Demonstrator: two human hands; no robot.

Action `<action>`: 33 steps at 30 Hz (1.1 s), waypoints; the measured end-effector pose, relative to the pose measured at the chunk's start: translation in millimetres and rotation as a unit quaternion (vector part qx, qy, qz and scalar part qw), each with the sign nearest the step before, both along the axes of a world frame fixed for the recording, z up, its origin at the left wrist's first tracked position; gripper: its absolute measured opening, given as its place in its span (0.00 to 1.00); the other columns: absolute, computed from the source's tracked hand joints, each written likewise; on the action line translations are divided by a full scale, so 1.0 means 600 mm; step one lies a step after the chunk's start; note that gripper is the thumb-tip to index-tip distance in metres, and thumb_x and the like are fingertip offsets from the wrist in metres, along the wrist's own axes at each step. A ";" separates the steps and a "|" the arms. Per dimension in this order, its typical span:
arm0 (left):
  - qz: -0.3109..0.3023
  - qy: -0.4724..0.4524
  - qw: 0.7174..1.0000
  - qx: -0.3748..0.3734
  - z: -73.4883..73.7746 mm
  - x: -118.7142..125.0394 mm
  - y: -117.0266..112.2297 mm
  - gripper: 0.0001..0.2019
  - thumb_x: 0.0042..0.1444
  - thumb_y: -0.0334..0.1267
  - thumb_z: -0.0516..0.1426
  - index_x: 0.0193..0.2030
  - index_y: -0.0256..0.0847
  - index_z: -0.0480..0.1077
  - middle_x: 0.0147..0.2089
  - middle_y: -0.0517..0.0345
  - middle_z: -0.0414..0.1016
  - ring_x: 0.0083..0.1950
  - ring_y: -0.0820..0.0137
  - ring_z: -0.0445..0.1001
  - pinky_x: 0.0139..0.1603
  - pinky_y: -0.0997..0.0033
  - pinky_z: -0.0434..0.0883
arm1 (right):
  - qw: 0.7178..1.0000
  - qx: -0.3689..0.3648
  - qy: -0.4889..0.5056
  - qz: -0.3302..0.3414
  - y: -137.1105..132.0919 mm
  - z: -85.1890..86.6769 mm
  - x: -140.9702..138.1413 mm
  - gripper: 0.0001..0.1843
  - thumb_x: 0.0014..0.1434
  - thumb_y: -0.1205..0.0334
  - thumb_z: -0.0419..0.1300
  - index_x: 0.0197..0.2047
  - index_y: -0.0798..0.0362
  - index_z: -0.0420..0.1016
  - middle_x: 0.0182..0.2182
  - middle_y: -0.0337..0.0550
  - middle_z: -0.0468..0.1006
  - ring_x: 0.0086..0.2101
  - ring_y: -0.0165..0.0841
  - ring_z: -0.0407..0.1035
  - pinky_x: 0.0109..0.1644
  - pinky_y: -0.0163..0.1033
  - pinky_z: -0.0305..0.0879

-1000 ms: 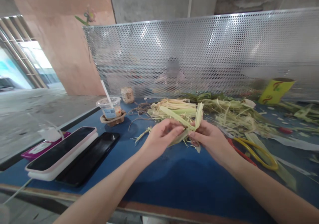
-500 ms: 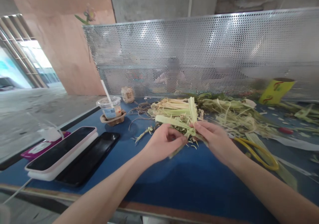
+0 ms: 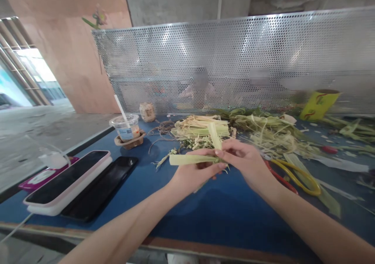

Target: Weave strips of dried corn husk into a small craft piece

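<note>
My left hand (image 3: 195, 170) is closed on a pale green strip of leaf, which looks like corn husk (image 3: 187, 160); one flat end sticks out to the left across the fingers. My right hand (image 3: 241, 158) pinches the same piece near its middle, where the strips meet. Another flat end (image 3: 215, 135) rises from between the hands. The fingertips of both hands almost touch, and they hide the joint. Just behind lies a heap of dried strips (image 3: 199, 125), with small crumbly plant bits (image 3: 202, 142) in front of it.
Scissors with yellow and red handles (image 3: 310, 187) lie beside my right forearm. More husks (image 3: 272, 129) spread at the back right near a yellow tube (image 3: 320, 105). At left are a lidded cup (image 3: 125, 127), a black phone (image 3: 101, 187) and a pink-edged device (image 3: 70, 178). A perforated metal screen (image 3: 175, 60) stands behind.
Both hands have turned the strip a little. Its left end has come down and lies level over my left fingers, and the upright end now leans left. The red scissor handle has come into sight.
</note>
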State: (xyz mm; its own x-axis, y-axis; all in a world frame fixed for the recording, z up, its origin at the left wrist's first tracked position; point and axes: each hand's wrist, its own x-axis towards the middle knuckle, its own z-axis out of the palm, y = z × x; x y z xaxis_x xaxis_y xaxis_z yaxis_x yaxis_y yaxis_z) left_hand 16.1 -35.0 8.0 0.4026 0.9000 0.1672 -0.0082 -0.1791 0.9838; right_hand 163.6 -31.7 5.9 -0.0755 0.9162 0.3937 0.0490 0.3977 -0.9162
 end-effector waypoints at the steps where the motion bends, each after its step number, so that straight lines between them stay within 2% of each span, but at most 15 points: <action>1: 0.000 0.015 1.000 0.010 -0.001 0.000 -0.001 0.12 0.46 0.43 0.60 0.33 0.37 0.70 0.22 0.63 0.68 0.21 0.79 0.65 0.24 0.77 0.66 | 1.000 -0.005 0.001 0.011 -0.002 0.002 -0.001 0.10 0.44 0.56 0.64 0.23 0.53 0.72 0.24 0.38 0.67 0.25 0.28 0.61 0.26 0.35 0.59; 5: -0.006 0.061 0.998 0.032 0.000 -0.006 -0.005 0.11 0.51 0.44 0.55 0.34 0.38 0.70 0.20 0.64 0.65 0.21 0.79 0.62 0.24 0.78 0.63 | 0.998 -0.046 0.018 0.030 -0.007 0.010 0.001 0.11 0.44 0.56 0.65 0.23 0.53 0.70 0.22 0.37 0.67 0.24 0.29 0.62 0.27 0.37 0.60; 9: -0.023 0.130 0.991 0.036 0.006 -0.011 -0.009 0.13 0.51 0.47 0.54 0.33 0.38 0.71 0.22 0.62 0.65 0.25 0.76 0.65 0.27 0.77 0.63 | 0.997 -0.025 0.062 -0.026 -0.006 0.017 0.008 0.14 0.41 0.57 0.67 0.19 0.53 0.66 0.21 0.36 0.66 0.25 0.28 0.62 0.30 0.36 0.60; 11: -0.030 0.121 0.992 0.026 0.008 -0.011 -0.010 0.13 0.51 0.48 0.54 0.31 0.38 0.70 0.21 0.63 0.65 0.24 0.77 0.64 0.27 0.77 0.63 | 0.997 -0.011 0.062 -0.042 -0.005 0.021 0.012 0.15 0.42 0.56 0.66 0.18 0.53 0.64 0.20 0.35 0.65 0.24 0.27 0.61 0.30 0.36 0.58; 13: -0.027 0.072 0.997 0.010 0.008 -0.011 -0.010 0.11 0.48 0.45 0.57 0.31 0.38 0.70 0.23 0.63 0.68 0.25 0.77 0.65 0.28 0.77 0.64 | 0.999 0.001 0.030 -0.029 -0.005 0.026 0.015 0.14 0.46 0.53 0.63 0.20 0.52 0.65 0.20 0.35 0.65 0.23 0.27 0.60 0.29 0.35 0.58; 16: 0.001 -0.004 1.000 -0.028 0.008 -0.011 -0.007 0.11 0.40 0.38 0.63 0.29 0.38 0.68 0.29 0.61 0.73 0.28 0.77 0.69 0.32 0.76 0.66 | 0.998 0.000 -0.049 0.033 -0.008 0.031 0.020 0.12 0.49 0.52 0.60 0.31 0.51 0.67 0.25 0.37 0.68 0.26 0.28 0.62 0.29 0.34 0.59; 18: 0.035 -0.020 0.998 -0.051 0.009 -0.013 -0.004 0.12 0.37 0.36 0.65 0.28 0.37 0.67 0.29 0.61 0.74 0.28 0.77 0.70 0.32 0.76 0.67 | 0.988 -0.019 -0.127 0.080 -0.011 0.030 0.024 0.14 0.48 0.54 0.61 0.36 0.50 0.66 0.28 0.38 0.70 0.27 0.29 0.63 0.29 0.34 0.59; 21: 0.051 -0.013 0.997 -0.062 0.012 -0.017 0.000 0.10 0.40 0.37 0.64 0.27 0.37 0.67 0.25 0.62 0.73 0.25 0.78 0.70 0.30 0.77 0.68 | 0.962 -0.023 -0.251 0.110 -0.014 0.027 0.028 0.08 0.49 0.57 0.61 0.29 0.50 0.68 0.23 0.36 0.70 0.24 0.28 0.63 0.27 0.34 0.57; 23: 0.038 -0.027 0.996 -0.071 0.013 -0.019 0.001 0.09 0.41 0.36 0.63 0.26 0.36 0.68 0.23 0.63 0.72 0.24 0.78 0.71 0.30 0.78 0.69 | 0.950 -0.003 -0.297 0.099 -0.015 0.029 0.033 0.10 0.52 0.58 0.58 0.22 0.51 0.66 0.18 0.35 0.68 0.21 0.26 0.61 0.25 0.33 0.56; 25: 0.025 -0.054 0.995 -0.082 0.014 -0.021 0.002 0.08 0.40 0.35 0.64 0.26 0.36 0.68 0.24 0.63 0.73 0.24 0.79 0.72 0.29 0.79 0.69 | 0.942 0.017 -0.322 0.094 -0.015 0.037 0.041 0.14 0.53 0.58 0.57 0.19 0.52 0.64 0.17 0.35 0.67 0.20 0.26 0.60 0.25 0.33 0.56; 31: -0.001 -0.080 0.992 -0.095 0.020 -0.024 0.001 0.08 0.39 0.35 0.65 0.26 0.34 0.73 0.22 0.60 0.73 0.21 0.79 0.70 0.26 0.79 0.68 | 0.927 0.041 -0.351 0.127 -0.010 0.061 0.077 0.14 0.54 0.60 0.57 0.18 0.51 0.68 0.18 0.36 0.71 0.21 0.27 0.63 0.29 0.33 0.59; 33: -0.016 -0.064 0.993 -0.097 0.021 -0.027 0.002 0.08 0.41 0.36 0.64 0.28 0.33 0.74 0.21 0.59 0.72 0.22 0.79 0.69 0.26 0.79 0.67 | 0.920 0.031 -0.367 0.136 -0.008 0.062 0.082 0.11 0.54 0.58 0.56 0.22 0.49 0.72 0.21 0.37 0.74 0.23 0.29 0.66 0.30 0.34 0.60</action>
State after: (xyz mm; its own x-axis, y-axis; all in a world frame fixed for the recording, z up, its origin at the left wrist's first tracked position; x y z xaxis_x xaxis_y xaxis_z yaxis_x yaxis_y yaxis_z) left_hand -0.3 -34.0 20.9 0.4177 0.9076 0.0430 -0.1377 0.0164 0.9903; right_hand 212.9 -36.7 43.3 -0.5644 0.8020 0.1954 0.5364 0.5362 -0.6517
